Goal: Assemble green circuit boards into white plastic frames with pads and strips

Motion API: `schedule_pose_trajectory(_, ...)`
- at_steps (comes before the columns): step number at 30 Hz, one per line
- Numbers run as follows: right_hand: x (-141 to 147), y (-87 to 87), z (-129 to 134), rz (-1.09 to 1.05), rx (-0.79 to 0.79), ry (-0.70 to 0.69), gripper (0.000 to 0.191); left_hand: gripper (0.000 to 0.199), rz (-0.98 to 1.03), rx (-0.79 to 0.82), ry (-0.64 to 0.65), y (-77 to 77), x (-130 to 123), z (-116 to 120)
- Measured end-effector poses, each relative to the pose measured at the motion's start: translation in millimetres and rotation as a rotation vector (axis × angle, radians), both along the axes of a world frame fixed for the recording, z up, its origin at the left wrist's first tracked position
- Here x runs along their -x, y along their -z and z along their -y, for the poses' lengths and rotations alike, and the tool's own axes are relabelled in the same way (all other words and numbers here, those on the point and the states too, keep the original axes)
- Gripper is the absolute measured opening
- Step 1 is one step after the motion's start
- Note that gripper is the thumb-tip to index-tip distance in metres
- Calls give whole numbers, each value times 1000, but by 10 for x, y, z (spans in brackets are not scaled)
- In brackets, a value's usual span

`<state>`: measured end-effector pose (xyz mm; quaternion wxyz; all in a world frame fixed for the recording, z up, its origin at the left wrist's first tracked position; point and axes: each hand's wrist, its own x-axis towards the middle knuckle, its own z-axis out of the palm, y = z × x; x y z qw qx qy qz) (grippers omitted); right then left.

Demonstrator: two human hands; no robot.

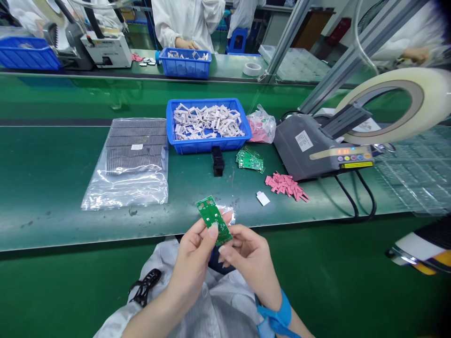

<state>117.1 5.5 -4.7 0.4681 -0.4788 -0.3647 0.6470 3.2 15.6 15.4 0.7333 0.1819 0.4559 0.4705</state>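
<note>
I noted a blue bin (207, 149) on the near bench, heaped with white plastic parts (211, 123); a clear bag (123, 190) of dark strips lay flat to its left, and a crumpled bag with pink contents (262, 126) sat against its right end. Farther right I logged a grey tape dispenser (291, 145) carrying a large roll of tape (433, 105), pink pieces (286, 185) scattered in front. On the far bench I made out a second blue bin (186, 69), a co-worker in white (188, 23) behind it, and a white tape roll (252, 72) near a metal post (287, 35).
</note>
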Motion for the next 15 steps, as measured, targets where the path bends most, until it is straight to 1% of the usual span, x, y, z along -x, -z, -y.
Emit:
schedule_pose_trajectory(2, 14, 5, -35, 19, -6, 10, 23, 45, -3, 0, 9, -5, -14, -20)
schedule_pose_trajectory(5, 38, 28, -61, 105, -80, 43, 23, 47, -22, -13, 11, 39, -18, -29)
schedule_pose_trajectory(8, 82, 67, -78, 229, -257, 89, 21, 43, -124, -66, -6, 147, 47, -16)
schedule_pose_trajectory(10, 121, 105, -120, 315, -381, 69, 18, 34, -236, -138, -16, 211, 134, -42)
schedule_pose_trajectory(12, 158, 155, -203, 380, -444, 38, 15, 24, -368, -227, -50, 218, 252, -154)
schedule_pose_trajectory(13, 170, 186, -260, 408, -456, 57, 13, 21, -457, -277, -73, 192, 324, -257)
schedule_pose_trajectory(15, 173, 262, -385, 471, -484, 186, 25, 23, -655, -374, -119, 84, 506, -577)
